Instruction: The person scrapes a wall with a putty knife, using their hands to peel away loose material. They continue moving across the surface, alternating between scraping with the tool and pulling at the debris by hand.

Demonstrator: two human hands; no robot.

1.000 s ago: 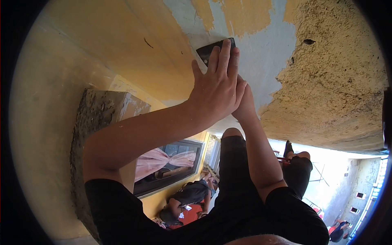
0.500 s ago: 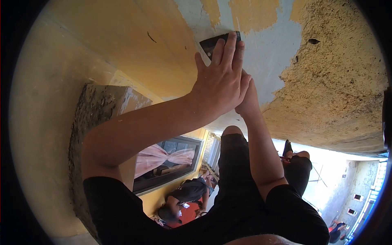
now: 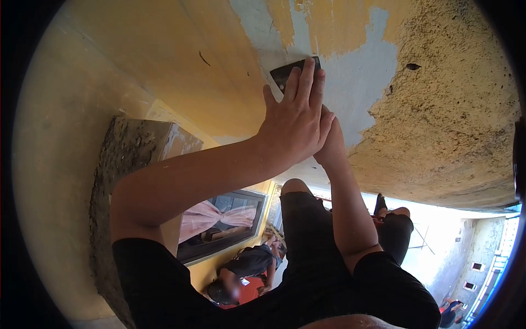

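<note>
A dark flat-bladed paint scraper (image 3: 283, 73) lies against the wall, on a bare grey patch (image 3: 359, 68) among yellow paint. My left hand (image 3: 293, 123) rests over it with fingers stretched out, the fingertips pressing on the blade. Mostly hidden behind that hand, my right hand (image 3: 331, 145) is closed around what appears to be the scraper's handle, which I cannot see. Ragged edges of yellow paint (image 3: 345, 30) border the grey patch just beyond the blade.
Rough, crumbling plaster (image 3: 449, 104) covers the wall to the right. At left a worn concrete ledge (image 3: 131, 142) juts out near my left forearm. Below are a window (image 3: 219, 222) with a pink curtain and a person (image 3: 249, 268) in dark clothing. Another person (image 3: 452, 312) is far off.
My view has shifted a little, so wall, hands and scraper sit lower in the picture. The scraper stays on nearly the same spot of wall, both hands still on it.
</note>
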